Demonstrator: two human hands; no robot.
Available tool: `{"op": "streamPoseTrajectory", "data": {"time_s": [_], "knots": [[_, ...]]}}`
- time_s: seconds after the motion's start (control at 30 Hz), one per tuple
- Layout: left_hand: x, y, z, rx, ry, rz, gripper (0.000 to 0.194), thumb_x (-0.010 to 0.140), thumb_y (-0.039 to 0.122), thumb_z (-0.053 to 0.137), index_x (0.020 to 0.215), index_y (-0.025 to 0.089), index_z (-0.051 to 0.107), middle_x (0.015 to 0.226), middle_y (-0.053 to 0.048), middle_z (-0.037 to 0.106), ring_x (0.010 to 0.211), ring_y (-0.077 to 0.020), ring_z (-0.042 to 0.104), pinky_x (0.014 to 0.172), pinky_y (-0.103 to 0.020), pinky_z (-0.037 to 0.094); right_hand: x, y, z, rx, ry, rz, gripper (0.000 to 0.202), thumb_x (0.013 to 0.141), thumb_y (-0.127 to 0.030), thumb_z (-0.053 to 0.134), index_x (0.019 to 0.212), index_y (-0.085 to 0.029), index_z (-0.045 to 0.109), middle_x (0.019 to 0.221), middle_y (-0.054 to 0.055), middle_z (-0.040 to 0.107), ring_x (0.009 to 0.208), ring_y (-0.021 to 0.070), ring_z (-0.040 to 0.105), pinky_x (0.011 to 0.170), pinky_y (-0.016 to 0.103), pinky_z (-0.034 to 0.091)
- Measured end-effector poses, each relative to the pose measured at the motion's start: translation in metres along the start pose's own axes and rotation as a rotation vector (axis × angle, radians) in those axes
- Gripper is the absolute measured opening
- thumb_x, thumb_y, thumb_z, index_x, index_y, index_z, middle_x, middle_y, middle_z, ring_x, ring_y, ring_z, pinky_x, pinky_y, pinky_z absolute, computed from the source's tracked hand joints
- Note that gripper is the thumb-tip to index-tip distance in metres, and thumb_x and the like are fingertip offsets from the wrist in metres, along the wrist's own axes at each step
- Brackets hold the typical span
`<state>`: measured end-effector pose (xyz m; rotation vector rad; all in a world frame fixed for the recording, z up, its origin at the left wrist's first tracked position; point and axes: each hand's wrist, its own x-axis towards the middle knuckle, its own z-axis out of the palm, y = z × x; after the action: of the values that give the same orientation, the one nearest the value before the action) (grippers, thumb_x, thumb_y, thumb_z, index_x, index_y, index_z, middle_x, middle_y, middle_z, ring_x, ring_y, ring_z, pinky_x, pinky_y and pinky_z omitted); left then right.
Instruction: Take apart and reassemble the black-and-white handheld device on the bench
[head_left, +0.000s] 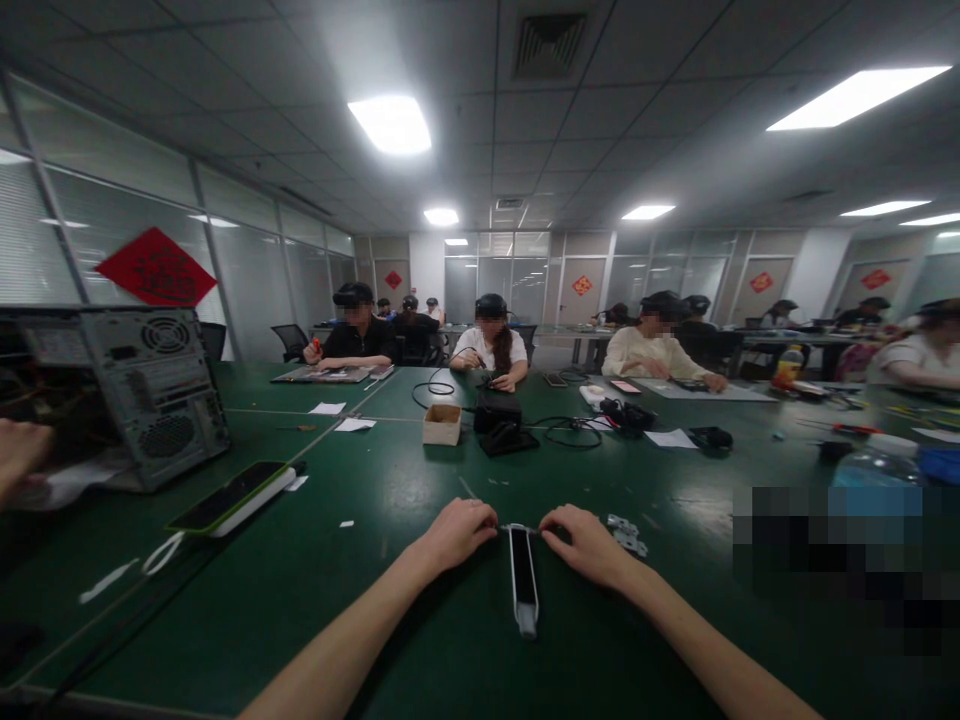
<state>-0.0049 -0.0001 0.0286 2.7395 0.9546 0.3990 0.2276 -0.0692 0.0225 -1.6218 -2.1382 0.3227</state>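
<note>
A narrow device (pixel 524 575) with a dark face and white edges lies on the green table, its grey end toward me. At its far end, a thin strip (pixel 517 527) spans between my hands. My left hand (pixel 459 532) pinches the strip's left end; my right hand (pixel 581 540) pinches the right end. What the strip is cannot be made out. Small silvery metal parts (pixel 628 535) lie just right of my right hand.
An open computer case (pixel 169 385) stands at the left, with another person's hand (pixel 22 450) beside it. A phone on a white bar (pixel 232 497), a small box (pixel 442 425), a black device (pixel 498 412) and a bottle (pixel 877 462) are around. People sit across the green table (pixel 390 470).
</note>
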Motion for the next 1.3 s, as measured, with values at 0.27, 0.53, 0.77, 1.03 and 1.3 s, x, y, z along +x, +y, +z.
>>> {"op": "streamPoseTrajectory", "data": {"time_s": [0.27,0.53,0.77,1.03,1.3], "knots": [[0.001,-0.005,0.008,-0.074,0.029,0.010,0.019,0.087,0.028,0.050,0.098,0.020,0.063,0.097,-0.003,0.065,0.091,-0.0174,0.058,0.082,-0.029,0.042,0.000,-0.009,0.000,0.012,0.005,-0.020,0.024,0.088,-0.032,0.046,0.094,-0.020,0.066,0.093,0.005,0.064,0.087,0.0177,0.056,0.079,0.031,0.044],[0.001,-0.003,0.008,-0.088,0.036,0.010,0.019,0.088,0.027,0.049,0.099,0.020,0.064,0.097,-0.003,0.065,0.089,-0.0165,0.059,0.081,-0.028,0.041,0.000,-0.004,0.004,0.032,0.019,-0.021,0.025,0.088,-0.034,0.046,0.094,-0.020,0.066,0.094,0.005,0.064,0.087,0.0174,0.057,0.077,0.031,0.044],[0.001,-0.003,0.008,-0.075,0.041,-0.007,0.019,0.087,0.028,0.051,0.099,0.020,0.064,0.095,-0.003,0.065,0.087,-0.0164,0.058,0.077,-0.027,0.042,0.001,0.003,0.000,-0.056,0.017,-0.078,0.025,0.089,-0.032,0.044,0.097,-0.021,0.064,0.095,0.005,0.062,0.087,0.0175,0.056,0.076,0.030,0.045],[0.000,-0.003,0.007,-0.077,0.040,-0.004,0.017,0.087,0.028,0.052,0.098,0.021,0.063,0.096,-0.001,0.064,0.088,-0.0162,0.058,0.079,-0.028,0.041,0.002,0.031,-0.023,-0.249,0.100,0.002,0.026,0.088,-0.025,0.041,0.098,-0.016,0.064,0.097,0.009,0.062,0.091,0.0198,0.055,0.081,0.032,0.044],[0.002,-0.004,0.009,-0.062,0.033,-0.009,0.016,0.087,0.029,0.053,0.098,0.022,0.062,0.095,0.000,0.064,0.088,-0.0159,0.058,0.078,-0.027,0.041,0.000,0.058,-0.027,-0.302,0.036,0.073,0.027,0.088,-0.027,0.041,0.100,-0.018,0.064,0.101,0.008,0.060,0.094,0.0202,0.054,0.082,0.031,0.043]]}}
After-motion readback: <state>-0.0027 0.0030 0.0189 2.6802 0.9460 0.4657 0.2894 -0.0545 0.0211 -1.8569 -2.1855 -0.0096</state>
